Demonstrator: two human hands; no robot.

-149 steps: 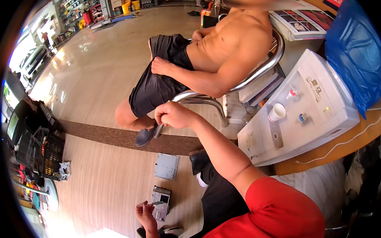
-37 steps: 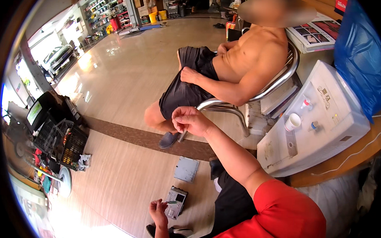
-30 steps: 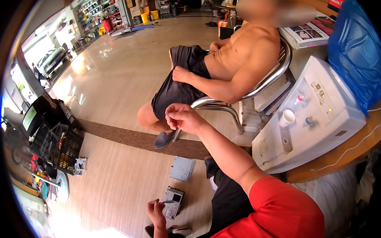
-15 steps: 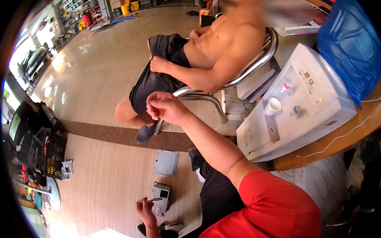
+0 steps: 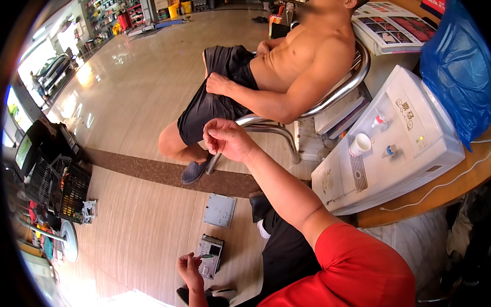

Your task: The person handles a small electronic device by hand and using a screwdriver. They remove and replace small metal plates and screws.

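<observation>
My left hand (image 5: 188,270), low in the view, pinches a thin green tool (image 5: 205,256), perhaps a small screwdriver; its exact kind is too small to tell. The tool lies in view over a boxy metal electronic unit (image 5: 210,266) with a dark opening, which sits on the floor beside that hand. Farther off lies a flat grey metal plate (image 5: 219,210). My right hand (image 5: 224,139) is raised at the end of my outstretched arm, its fingers curled in toward the thumb. Whatever may be between those fingers is hidden.
A shirtless person (image 5: 308,63) in dark shorts sits on a metal-framed chair (image 5: 362,65) ahead. At right, a white water dispenser (image 5: 386,142) holding a paper cup (image 5: 360,145) lies on a wooden table (image 5: 417,204) beside a blue bag (image 5: 459,69). Black crates (image 5: 74,193) and a fan (image 5: 69,241) stand left.
The view has shifted a little, so the surroundings appear farther right and lower. Both my hands keep nearly the same pose, with the green tool still in the left.
</observation>
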